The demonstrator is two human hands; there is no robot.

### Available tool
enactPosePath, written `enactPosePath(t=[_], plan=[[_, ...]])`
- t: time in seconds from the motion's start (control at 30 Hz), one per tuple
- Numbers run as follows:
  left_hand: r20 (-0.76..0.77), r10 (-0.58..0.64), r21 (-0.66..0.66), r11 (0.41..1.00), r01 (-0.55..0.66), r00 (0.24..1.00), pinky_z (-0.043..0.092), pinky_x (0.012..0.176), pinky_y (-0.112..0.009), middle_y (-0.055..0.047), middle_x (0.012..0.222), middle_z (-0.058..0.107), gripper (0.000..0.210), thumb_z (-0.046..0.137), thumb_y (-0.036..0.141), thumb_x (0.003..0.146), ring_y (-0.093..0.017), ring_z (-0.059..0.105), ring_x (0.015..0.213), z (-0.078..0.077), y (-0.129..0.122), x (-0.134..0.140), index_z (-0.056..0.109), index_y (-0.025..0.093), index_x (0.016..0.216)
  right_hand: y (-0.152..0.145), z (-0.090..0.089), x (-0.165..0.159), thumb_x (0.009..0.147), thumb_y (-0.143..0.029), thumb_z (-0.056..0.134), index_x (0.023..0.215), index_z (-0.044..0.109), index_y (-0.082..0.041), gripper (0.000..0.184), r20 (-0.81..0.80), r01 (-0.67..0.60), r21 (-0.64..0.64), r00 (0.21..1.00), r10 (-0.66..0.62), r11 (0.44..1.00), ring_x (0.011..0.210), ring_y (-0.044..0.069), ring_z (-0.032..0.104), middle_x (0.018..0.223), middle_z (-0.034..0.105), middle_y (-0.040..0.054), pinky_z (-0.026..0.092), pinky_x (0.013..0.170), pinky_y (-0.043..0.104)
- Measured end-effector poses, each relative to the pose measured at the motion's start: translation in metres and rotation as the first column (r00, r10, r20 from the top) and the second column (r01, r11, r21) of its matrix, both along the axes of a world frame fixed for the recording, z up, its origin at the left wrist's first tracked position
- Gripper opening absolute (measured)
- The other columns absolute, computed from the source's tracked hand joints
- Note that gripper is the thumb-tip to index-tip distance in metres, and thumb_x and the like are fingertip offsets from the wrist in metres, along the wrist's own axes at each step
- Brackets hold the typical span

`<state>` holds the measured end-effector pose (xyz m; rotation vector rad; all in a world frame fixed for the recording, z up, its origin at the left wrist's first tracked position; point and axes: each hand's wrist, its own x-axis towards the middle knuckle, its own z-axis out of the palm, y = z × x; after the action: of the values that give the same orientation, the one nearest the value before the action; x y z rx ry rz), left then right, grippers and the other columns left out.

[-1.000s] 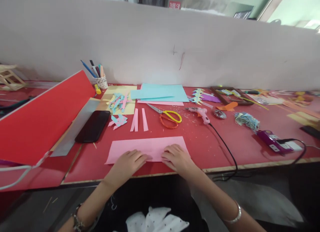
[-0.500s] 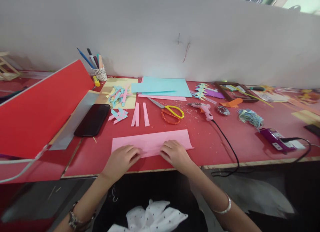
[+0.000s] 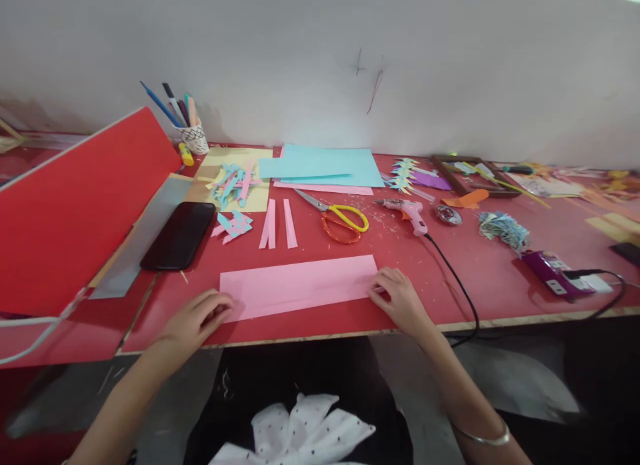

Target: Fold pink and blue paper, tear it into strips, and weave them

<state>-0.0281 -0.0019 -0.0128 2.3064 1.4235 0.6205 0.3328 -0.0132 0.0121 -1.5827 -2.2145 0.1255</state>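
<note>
A long folded sheet of pink paper (image 3: 300, 288) lies near the table's front edge, slightly aslant. My left hand (image 3: 200, 315) has its curled fingers closed on the sheet's lower left end. At the opposite end, my right hand (image 3: 397, 298) pinches the right edge between thumb and fingers. Just beyond the sheet lie pink paper strips (image 3: 291, 223) and scissors (image 3: 345, 219) with one yellow and one orange handle, blades pointing to the back left. A pink glue gun (image 3: 407, 213) rests to the right of the scissors.
A black phone (image 3: 179, 237) and a slanted red board (image 3: 80, 211) stand at left. Behind are light blue sheets (image 3: 320, 163), paper scraps (image 3: 233, 185) and a pen cup (image 3: 194, 138). A black cord (image 3: 455, 285) runs from the glue gun; a purple power box (image 3: 555, 275) lies at right.
Both hands have slid outward from the middle of the pink paper to its two ends. The paper's folded right end, raised before, now lies flatter. The view has shifted slightly.
</note>
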Motion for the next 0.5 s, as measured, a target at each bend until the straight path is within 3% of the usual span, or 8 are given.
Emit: enactPosePath(t=[0.3, 0.43, 0.5], plan=[[-0.021, -0.072, -0.004, 0.997, 0.072, 0.997, 0.046, 0.065, -0.02, -0.003, 0.078, 0.063, 0.033, 0.032, 0.043, 0.084, -0.013, 0.06, 0.073, 0.015, 0.0, -0.004, 0.057, 0.021, 0.083, -0.009, -0.001, 0.016, 0.079, -0.019, 0.04, 0.062, 0.04, -0.021, 0.018, -0.032, 0.139, 0.113, 0.99, -0.136, 0.984, 0.062, 0.016, 0.044, 0.063, 0.048, 0.002, 0.036, 0.061, 0.029], [-0.027, -0.119, -0.032, 0.993, 0.118, 0.993, 0.047, 0.066, -0.021, -0.003, 0.081, 0.064, 0.032, 0.031, 0.041, 0.084, -0.014, 0.061, 0.075, 0.019, 0.003, -0.001, 0.058, 0.021, 0.084, -0.014, 0.006, 0.011, 0.08, -0.018, 0.037, 0.078, 0.047, -0.02, 0.011, -0.116, 0.141, 0.231, 0.986, -0.117, 0.963, 0.074, 0.019, 0.05, 0.076, 0.055, 0.0053, 0.039, 0.07, 0.034], [-0.03, -0.13, -0.031, 0.991, 0.129, 0.991, 0.047, 0.068, -0.021, -0.003, 0.083, 0.064, 0.031, 0.032, 0.039, 0.083, -0.014, 0.061, 0.078, 0.018, 0.004, -0.001, 0.058, 0.022, 0.085, -0.016, 0.009, 0.004, 0.081, -0.02, 0.039, 0.09, 0.049, -0.02, 0.014, -0.115, 0.094, 0.223, 0.991, -0.069, 0.97, 0.084, 0.02, 0.052, 0.087, 0.058, 0.0078, 0.04, 0.077, 0.037]])
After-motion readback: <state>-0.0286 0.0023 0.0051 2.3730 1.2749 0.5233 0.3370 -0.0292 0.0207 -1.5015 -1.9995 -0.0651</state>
